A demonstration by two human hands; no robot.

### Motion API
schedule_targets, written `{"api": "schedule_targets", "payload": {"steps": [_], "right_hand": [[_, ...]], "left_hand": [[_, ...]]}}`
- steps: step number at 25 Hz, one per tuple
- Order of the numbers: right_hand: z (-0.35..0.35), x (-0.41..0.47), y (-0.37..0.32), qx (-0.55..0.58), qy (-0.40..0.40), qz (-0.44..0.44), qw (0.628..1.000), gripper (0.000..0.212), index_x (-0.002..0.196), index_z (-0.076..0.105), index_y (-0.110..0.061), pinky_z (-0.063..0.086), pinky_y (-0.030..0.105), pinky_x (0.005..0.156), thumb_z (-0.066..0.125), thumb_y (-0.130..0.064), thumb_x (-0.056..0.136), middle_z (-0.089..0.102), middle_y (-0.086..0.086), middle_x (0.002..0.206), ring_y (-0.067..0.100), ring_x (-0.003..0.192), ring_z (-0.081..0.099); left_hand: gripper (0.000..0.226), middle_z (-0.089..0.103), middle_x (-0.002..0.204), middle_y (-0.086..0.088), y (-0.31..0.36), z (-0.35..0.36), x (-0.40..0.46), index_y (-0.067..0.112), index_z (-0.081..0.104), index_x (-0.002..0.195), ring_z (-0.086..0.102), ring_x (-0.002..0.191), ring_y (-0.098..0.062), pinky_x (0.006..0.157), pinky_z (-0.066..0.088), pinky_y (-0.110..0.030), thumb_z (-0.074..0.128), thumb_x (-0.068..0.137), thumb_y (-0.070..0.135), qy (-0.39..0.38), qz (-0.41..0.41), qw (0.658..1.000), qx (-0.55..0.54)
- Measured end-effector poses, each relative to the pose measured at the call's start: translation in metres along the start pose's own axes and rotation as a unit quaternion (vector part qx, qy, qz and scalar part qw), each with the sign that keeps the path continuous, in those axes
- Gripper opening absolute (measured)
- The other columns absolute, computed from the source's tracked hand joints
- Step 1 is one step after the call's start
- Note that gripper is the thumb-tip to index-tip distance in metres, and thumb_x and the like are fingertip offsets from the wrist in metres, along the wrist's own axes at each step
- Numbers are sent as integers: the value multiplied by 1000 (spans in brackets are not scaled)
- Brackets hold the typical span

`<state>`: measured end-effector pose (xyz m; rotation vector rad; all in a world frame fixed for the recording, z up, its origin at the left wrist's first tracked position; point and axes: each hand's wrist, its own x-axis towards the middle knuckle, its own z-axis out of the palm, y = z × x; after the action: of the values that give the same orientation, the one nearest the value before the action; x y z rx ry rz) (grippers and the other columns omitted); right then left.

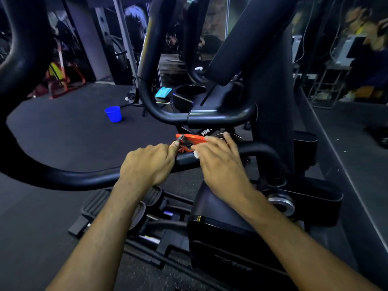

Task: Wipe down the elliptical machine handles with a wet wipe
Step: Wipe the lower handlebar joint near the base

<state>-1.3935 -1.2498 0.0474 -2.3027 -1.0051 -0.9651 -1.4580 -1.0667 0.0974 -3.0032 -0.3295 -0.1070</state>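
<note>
A black curved handle (84, 177) of the elliptical runs across the middle of the view. My left hand (147, 162) grips this bar from above, thumb pointing toward an orange object (186, 141) behind it. My right hand (220, 160) is wrapped over the same bar just to the right, with a small bit of white wet wipe (196, 154) showing under its fingers. A second handle (210, 117) crosses farther back, below the console.
A blue cup (113, 114) stands on the dark floor to the left. A teal packet (163, 92) lies by the cup holder (190, 91) on the console. Pedals (98, 202) and the black machine housing (220, 238) sit below my arms. A raised ledge (340, 143) runs along the right.
</note>
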Motion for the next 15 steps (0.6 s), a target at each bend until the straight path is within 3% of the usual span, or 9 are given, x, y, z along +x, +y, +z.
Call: {"api": "schedule_targets", "payload": {"steps": [2,5,6,8,11,13,15], "right_hand": [[-12,-14,26,-3,9,-49,999,35,126,69,-24,27,59,117,46,-23,100,69,-11,126,21,129,55],[-25,-9,52,-14,23,37,999,34,118,72,-23,27,53,117,43,-29,101,73,-8,117,24,126,58],[-22,-2,43,-6,22,63,998,34,112,73,-20,28,49,115,43,-28,99,75,-4,110,25,120,61],[-12,2,15,3,24,31,999,33,108,73,-18,30,44,113,43,-24,97,75,-2,108,24,114,64],[-25,-18,35,24,-4,-67,997,35,126,70,-21,28,47,118,47,-24,101,68,-8,129,19,128,55],[-37,-18,65,17,13,-40,999,32,126,69,-25,26,47,118,49,-26,101,69,-11,128,20,130,54],[-33,-5,64,35,1,36,999,32,120,72,-23,27,45,116,47,-30,102,73,-8,118,21,128,56]], "left_hand": [[72,66,127,-10,2,-1,-2,25,59,132,62,113,-42,75,33,-41,1,98,51,21,-17,999,-24],[59,71,117,-11,9,-3,-6,26,59,102,64,107,-44,76,36,-41,11,107,59,53,-45,994,-80],[57,72,114,-10,10,-2,-8,28,57,101,65,104,-44,76,38,-41,11,106,61,66,-42,993,-86],[56,73,111,-6,8,-1,-13,32,55,109,66,102,-43,76,42,-43,10,102,65,101,-37,988,-114],[44,73,108,5,10,-9,-14,40,51,116,65,105,-39,81,47,-45,18,103,66,134,-3,961,-244],[41,74,105,14,19,-18,-3,44,51,119,66,106,-31,86,52,-47,22,99,65,150,32,948,-280],[39,73,109,11,30,-22,14,44,52,118,66,108,-31,89,52,-48,25,97,63,118,34,959,-255]]}}
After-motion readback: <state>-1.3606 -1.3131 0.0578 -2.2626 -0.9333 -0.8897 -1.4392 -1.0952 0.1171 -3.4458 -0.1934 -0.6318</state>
